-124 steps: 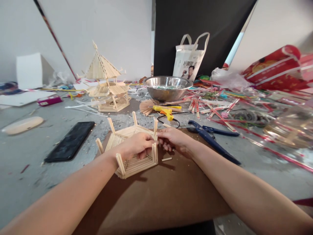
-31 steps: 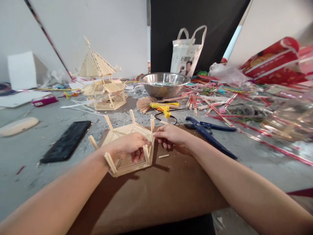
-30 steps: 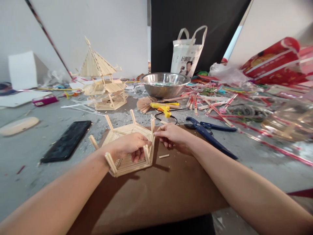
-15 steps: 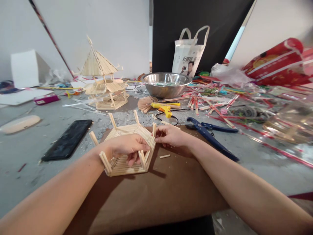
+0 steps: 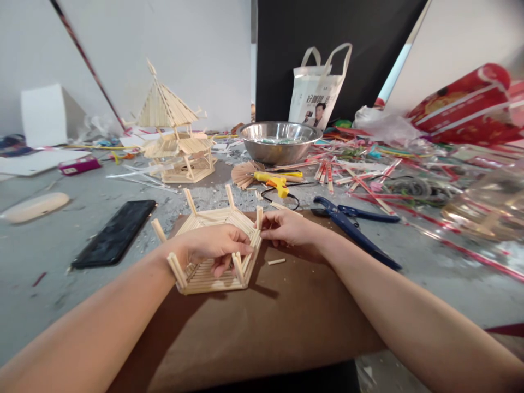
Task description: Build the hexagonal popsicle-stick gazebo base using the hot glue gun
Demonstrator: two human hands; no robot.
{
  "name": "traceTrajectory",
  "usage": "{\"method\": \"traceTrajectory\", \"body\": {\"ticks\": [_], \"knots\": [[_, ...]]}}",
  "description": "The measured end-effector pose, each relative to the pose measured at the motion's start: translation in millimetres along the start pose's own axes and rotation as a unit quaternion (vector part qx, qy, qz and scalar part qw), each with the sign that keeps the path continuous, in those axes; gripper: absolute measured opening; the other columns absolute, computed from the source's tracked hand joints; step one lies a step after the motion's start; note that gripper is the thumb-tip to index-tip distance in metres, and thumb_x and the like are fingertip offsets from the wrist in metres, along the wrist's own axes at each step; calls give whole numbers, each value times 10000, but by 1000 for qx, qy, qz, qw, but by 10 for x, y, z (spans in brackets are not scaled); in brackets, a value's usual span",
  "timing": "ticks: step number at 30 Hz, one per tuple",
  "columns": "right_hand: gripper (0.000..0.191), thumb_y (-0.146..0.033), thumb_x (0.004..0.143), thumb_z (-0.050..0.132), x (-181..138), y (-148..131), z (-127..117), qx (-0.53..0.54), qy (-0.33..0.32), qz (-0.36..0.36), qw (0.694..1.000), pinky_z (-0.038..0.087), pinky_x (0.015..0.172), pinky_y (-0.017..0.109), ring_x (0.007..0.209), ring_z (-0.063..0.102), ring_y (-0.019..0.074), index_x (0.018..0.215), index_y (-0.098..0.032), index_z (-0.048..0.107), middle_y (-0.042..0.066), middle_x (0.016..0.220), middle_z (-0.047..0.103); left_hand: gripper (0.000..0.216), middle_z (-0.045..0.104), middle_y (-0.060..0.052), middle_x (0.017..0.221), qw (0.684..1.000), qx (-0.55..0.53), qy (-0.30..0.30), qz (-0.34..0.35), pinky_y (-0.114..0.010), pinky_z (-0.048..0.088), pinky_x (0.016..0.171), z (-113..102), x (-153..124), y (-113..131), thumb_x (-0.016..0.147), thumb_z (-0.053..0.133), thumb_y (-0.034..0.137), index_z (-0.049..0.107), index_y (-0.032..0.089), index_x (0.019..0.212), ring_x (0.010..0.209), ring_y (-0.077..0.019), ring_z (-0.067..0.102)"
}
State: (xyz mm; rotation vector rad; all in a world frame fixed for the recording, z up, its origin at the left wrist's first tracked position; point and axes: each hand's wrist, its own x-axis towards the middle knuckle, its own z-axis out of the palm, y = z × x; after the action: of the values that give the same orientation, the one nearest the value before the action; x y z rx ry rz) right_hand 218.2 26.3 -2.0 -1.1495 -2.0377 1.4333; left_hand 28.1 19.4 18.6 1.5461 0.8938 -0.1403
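A six-sided base of pale wooden sticks (image 5: pixel 221 284) lies on a brown board (image 5: pixel 286 327), with short paired posts standing at its corners. My left hand (image 5: pixel 219 245) reaches in over the base from the left, fingers curled, with its fingertips against the inner side of the right edge. At the right corner, my right hand (image 5: pixel 284 226) pinches the foot of an upright stick post (image 5: pixel 259 217) from outside. A short cut piece of stick (image 5: pixel 277 262) rests on the board just below my right hand.
Behind stand a stick pavilion (image 5: pixel 176 147) and a metal bowl (image 5: pixel 280 143). A yellow glue gun (image 5: pixel 276 183) and blue cutters (image 5: pixel 352 226) lie beyond and right of the base. On the left is a black phone (image 5: pixel 114 233). Sticks and wrappers litter the right side.
Almost nothing differs. Both hands keep their places on the base and post; the whole view has shifted very slightly.
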Motion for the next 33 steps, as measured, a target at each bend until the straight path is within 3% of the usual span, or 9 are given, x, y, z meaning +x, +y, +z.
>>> {"method": "traceTrajectory", "body": {"ticks": [10,18,33], "knots": [[228,-247,685,541,40,77,55,-53,31,-29,998,387,444,182,505,452,63,879,-126,546,-9,675,535,251,501,56,419,1000,-1,-6,8,-158,260,298,-19,25,-30,761,464,383,419,159,656,272,-60,417],[249,-271,710,521,24,47,24,-72,17,-35,997,372,470,204,514,453,74,892,-109,569,19,709,551,211,561,38,508,1000,-5,-7,18,-171,314,324,-29,32,-26,778,448,325,440,149,663,300,-64,467],[267,-297,707,526,47,26,59,-67,31,-16,997,374,440,194,492,427,68,896,-111,559,2,653,517,191,497,54,465,998,-20,-35,53,-180,343,336,-86,95,-127,780,441,319,461,156,683,309,-71,462]]}}
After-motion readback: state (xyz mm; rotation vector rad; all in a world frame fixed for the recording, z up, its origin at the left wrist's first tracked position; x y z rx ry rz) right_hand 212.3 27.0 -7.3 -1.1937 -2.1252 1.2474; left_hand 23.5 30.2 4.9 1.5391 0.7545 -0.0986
